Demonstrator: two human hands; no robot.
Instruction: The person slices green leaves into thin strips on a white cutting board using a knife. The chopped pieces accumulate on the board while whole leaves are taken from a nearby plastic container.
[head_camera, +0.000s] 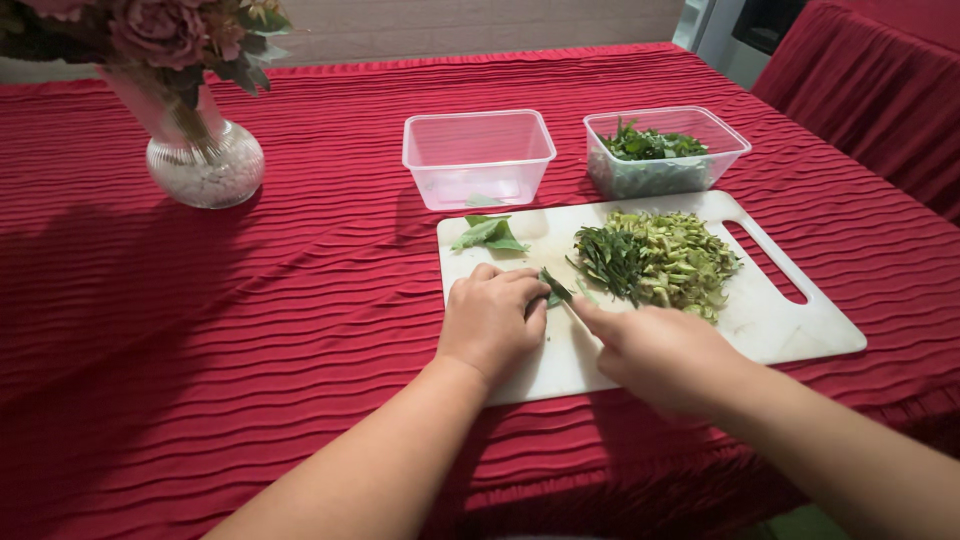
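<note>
My left hand (492, 318) presses down on a folded green leaf (553, 288) on the white cutting board (790, 325), its fingers curled over the leaf. My right hand (650, 350) sits just right of it, closed around something thin that points toward the leaf; most of that object is hidden by the hand. A heap of chopped greens (660, 262) lies on the board's right half, dark strips on its left, paler pieces on its right. A couple of whole leaves (488, 233) rest at the board's far left corner.
Behind the board stand two clear plastic tubs: a left tub (478, 156) with one leaf in it and a right tub (664, 150) holding leafy greens. A glass vase (203, 160) with pink flowers stands far left. A red ribbed cloth (250, 320) covers the table.
</note>
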